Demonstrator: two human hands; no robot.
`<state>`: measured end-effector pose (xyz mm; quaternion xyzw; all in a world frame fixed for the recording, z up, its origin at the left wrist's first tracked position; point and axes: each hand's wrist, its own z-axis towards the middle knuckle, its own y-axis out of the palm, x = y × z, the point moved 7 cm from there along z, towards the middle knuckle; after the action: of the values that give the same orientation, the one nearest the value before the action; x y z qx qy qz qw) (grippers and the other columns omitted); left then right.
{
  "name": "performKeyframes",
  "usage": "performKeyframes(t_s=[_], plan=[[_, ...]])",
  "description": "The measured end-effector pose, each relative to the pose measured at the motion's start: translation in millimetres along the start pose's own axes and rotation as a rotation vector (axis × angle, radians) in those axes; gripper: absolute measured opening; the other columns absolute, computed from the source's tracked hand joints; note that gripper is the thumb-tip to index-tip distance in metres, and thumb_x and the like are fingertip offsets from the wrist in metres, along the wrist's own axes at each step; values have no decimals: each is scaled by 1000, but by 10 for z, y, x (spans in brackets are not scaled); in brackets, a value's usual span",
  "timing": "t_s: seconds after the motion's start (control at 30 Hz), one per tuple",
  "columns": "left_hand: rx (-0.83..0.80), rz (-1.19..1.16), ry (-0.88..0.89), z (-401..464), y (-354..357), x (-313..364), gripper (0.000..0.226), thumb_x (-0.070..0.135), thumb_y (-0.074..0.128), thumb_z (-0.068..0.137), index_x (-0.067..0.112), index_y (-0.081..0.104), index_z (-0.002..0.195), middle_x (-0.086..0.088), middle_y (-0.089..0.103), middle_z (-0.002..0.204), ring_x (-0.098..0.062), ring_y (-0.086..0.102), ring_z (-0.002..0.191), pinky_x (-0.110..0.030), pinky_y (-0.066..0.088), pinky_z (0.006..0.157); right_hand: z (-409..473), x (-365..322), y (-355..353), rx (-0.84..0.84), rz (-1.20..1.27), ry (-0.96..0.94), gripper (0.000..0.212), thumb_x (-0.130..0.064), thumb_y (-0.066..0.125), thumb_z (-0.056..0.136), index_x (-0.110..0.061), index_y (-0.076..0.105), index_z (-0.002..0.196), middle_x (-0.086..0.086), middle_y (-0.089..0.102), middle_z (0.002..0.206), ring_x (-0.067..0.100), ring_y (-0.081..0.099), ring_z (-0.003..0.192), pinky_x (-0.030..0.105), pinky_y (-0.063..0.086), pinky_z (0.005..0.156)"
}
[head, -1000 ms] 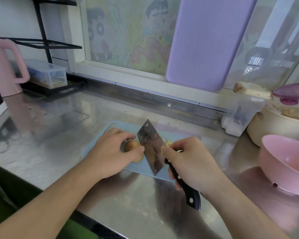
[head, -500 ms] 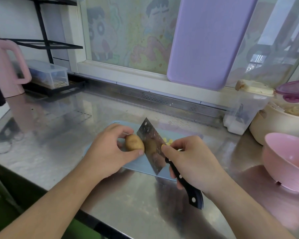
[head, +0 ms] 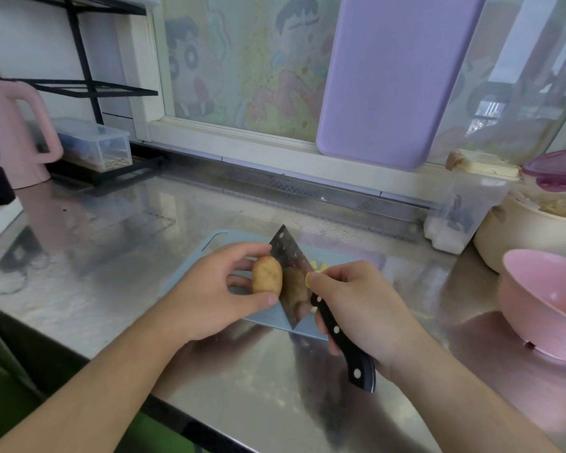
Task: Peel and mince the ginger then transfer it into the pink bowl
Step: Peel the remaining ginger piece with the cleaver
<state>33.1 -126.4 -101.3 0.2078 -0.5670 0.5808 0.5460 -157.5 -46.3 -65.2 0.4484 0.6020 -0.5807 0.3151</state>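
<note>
Two hands: both mine, both busy over the blue cutting board (head: pixel 216 253)
kettle: pink (head: pixel 10 135), far left on steel counter (head: pixel 118 243)
left hand (head: pixel 209 295): fingers curled round ginger, thumb under it, fingertips on top
ginger (head: pixel 267 280): skin on, held just above board, its right end touching the blade face
cleaver (head: pixel 290 276): blade upright on edge, ginger mirrored in it
right hand (head: pixel 360 308): fist closed on black riveted handle, thumb pressed to blade side
yellow bits (head: pixel 319 267): small, on board behind blade, one stuck at my thumb tip
pink bowl (head: pixel 543 305): far right on counter, well apart from board
</note>
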Motion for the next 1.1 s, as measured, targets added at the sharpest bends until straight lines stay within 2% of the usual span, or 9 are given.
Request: performKeyframes(t_s=[0.07,0.13,0.23,0.4,0.5,0.6,0.73,1.0,1.1], plan=[[35,-18,21,-8,-5,41,69,27,97,71,41,63,129,20,69,125,-4,65,117,-33,56,99,0,10,38,-27,30,7,31,-16,56,99,7,60,79,13,58,54,24,48,37,24,43,42],[84,49,52,-13,-10,105,62,47,93,66,42,65,121,22,69,119,-3,65,113,-29,55,93,0,11,62,-46,55,6,28,-15,60,97,0,61,73,13,56,55,24,47,38,25,42,42],[94,112,79,-46,-4,163,57,66,85,68,43,69,118,23,67,114,-3,65,111,-27,55,89,13,22,62,-55,71,-2,27,-14,60,96,8,60,79,15,58,58,25,49,39,25,43,43],[29,116,88,-74,27,118,55,35,89,79,47,68,128,21,64,113,-10,68,108,-37,59,94,36,41,42,-49,98,6,26,-13,57,98,-2,62,75,15,60,59,25,50,38,25,42,44],[50,124,38,-59,-8,72,60,60,86,68,55,65,124,16,69,109,-11,69,106,-39,58,95,29,5,26,-47,101,-5,27,-13,56,99,3,62,78,15,64,63,26,50,37,26,42,42],[112,107,8,-43,-56,31,62,61,90,63,52,66,119,9,71,104,-12,71,98,-42,59,91,1,-61,-29,-27,65,-43,30,-14,55,100,5,65,79,12,66,64,25,48,37,25,41,41],[198,79,-23,-44,-109,33,53,40,98,64,45,71,109,5,70,97,-11,72,90,-34,60,89,-46,-142,-95,23,38,-94,37,-17,57,100,2,63,69,10,55,56,22,44,40,26,41,41],[186,38,-54,-60,-120,43,43,31,95,72,40,74,108,3,74,93,-9,74,93,-32,59,95,-101,-230,-127,-1,33,-126,39,-18,56,103,14,65,82,14,49,58,22,39,39,25,39,38],[166,23,-66,-65,-119,48,45,26,95,72,39,74,109,5,75,92,-8,74,93,-13,53,85,-131,-250,-125,-12,16,-133,40,-18,56,103,15,62,81,15,49,58,22,40,37,23,38,37]])
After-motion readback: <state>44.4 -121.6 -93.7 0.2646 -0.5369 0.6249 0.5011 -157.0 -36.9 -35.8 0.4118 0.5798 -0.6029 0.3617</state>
